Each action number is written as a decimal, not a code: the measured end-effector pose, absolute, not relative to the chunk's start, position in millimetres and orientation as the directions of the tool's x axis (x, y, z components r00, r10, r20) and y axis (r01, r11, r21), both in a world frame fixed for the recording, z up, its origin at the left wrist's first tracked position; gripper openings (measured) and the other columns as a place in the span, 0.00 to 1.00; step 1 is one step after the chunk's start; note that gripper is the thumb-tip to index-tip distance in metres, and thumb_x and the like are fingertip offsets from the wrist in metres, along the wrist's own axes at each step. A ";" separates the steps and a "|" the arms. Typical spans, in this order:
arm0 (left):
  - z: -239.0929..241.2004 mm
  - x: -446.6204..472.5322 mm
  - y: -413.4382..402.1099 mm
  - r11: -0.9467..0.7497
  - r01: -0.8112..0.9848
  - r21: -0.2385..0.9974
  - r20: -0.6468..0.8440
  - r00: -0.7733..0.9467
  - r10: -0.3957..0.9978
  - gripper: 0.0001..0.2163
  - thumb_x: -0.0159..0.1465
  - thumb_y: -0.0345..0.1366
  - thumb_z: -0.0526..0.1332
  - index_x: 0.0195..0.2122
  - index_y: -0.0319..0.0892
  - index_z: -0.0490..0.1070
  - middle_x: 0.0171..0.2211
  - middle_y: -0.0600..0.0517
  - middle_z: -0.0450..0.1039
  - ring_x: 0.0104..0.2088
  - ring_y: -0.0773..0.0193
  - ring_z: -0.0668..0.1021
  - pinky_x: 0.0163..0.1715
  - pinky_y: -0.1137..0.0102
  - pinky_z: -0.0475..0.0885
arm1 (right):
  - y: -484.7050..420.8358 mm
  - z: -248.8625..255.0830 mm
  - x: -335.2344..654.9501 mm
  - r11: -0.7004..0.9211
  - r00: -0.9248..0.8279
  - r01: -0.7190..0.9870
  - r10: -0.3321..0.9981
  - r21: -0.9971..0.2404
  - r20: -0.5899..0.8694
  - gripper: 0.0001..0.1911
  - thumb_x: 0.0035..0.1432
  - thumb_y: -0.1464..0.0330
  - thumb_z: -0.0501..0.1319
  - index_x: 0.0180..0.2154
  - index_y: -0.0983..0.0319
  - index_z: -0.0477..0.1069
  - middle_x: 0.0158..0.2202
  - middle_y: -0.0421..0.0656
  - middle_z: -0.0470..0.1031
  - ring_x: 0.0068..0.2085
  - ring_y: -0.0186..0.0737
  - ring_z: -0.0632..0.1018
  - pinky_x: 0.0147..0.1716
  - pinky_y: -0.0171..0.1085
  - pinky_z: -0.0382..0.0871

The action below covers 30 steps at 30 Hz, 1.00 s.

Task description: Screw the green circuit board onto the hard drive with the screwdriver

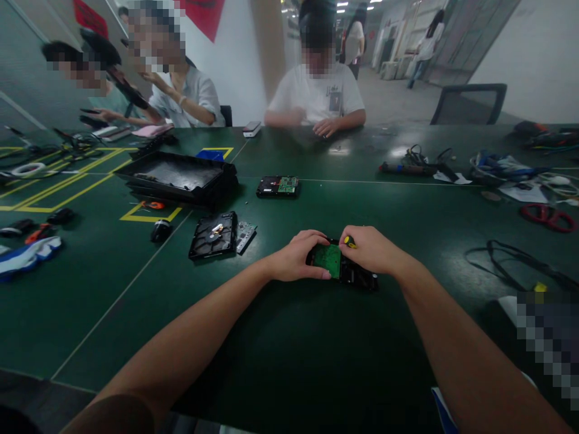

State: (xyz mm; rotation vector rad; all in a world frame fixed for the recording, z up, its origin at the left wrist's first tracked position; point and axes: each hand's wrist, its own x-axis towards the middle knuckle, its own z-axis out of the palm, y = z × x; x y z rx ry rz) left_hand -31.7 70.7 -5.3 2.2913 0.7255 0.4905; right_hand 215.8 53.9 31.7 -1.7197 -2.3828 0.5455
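A black hard drive [359, 277] with a green circuit board [329, 259] lies on the table in front of me. My left hand [298, 258] wraps round its left end, thumb along the near edge and fingers at the far side. Over the right part of the drive, my right hand [371, 248] is closed on a small screwdriver [350, 242]; only its yellow and black handle end shows. My fingers and the drive's body hide the screwdriver's tip. Left of my left hand lie another opened drive [212, 236] and a loose circuit board [245, 236].
Farther off lies another hard drive [277, 186]. Stacked black trays [176, 175] stand at the left, near a dark round object [161, 231]. Red-handled scissors [547, 217] and cables [502, 259] lie at the right. A person [316, 96] sits across the green table [280, 343].
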 end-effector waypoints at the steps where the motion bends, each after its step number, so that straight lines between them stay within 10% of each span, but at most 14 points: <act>1: -6.0 -32.0 71.1 -0.622 0.362 0.694 0.145 0.776 0.614 0.35 0.59 0.54 0.73 0.63 0.48 0.66 0.65 0.40 0.64 0.68 0.42 0.65 0.67 0.44 0.62 | 54.0 31.5 216.0 0.278 -0.331 0.883 0.940 -0.378 -0.083 0.08 0.65 0.65 0.60 0.40 0.59 0.78 0.41 0.47 0.81 0.41 0.44 0.80 0.39 0.38 0.68; 30: -9.9 -30.1 71.3 -0.652 0.356 0.669 0.184 0.771 0.610 0.29 0.63 0.50 0.70 0.62 0.46 0.67 0.64 0.40 0.66 0.66 0.44 0.67 0.67 0.47 0.64 | 51.5 36.7 207.2 0.306 -0.333 0.907 0.942 -0.290 -0.048 0.07 0.61 0.66 0.62 0.35 0.60 0.78 0.38 0.47 0.81 0.37 0.44 0.79 0.36 0.38 0.66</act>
